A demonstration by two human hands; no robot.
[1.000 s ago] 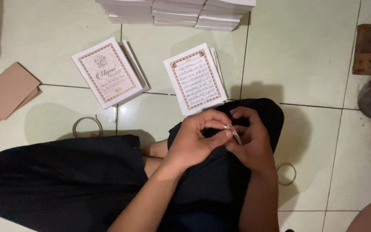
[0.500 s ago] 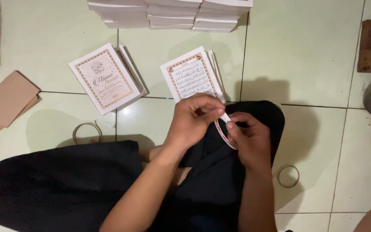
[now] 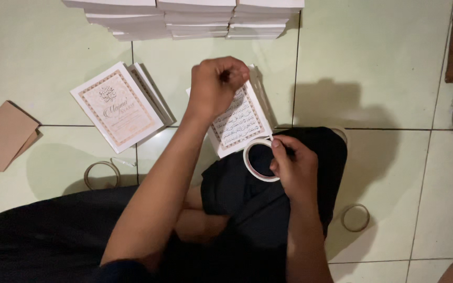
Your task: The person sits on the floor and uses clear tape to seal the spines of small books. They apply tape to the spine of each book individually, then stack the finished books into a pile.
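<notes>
The person sits on a pale green tiled floor (image 3: 384, 78), with the legs covered by black cloth (image 3: 268, 225). The right hand (image 3: 293, 166) grips a white ring-shaped roll of adhesive tape (image 3: 252, 163), with the fingers closed on its right edge; the roll is just above the knee, at the lower edge of a booklet. The left hand (image 3: 217, 84) is raised above that booklet and is closed into a loose fist, with the fingertips pinched together. I cannot tell what it pinches, because the thing is too thin to see.

Under the left hand lies a small white booklet with an ornate brown border and lines of script (image 3: 241, 121); it rests on the floor and on a few similar booklets. To the left of it, well apart, lies a second white booklet with a decorated cover (image 3: 116, 107), also on top of others. At the top of the view there are stacks of white booklets (image 3: 184, 18) in a row.

Two empty brown cardboard tape rings lie on the floor: one (image 3: 101, 175) near the left knee, the other (image 3: 355, 218) to the right of the right arm. Flat brown cardboard pieces (image 3: 3, 136) lie at the far left.
</notes>
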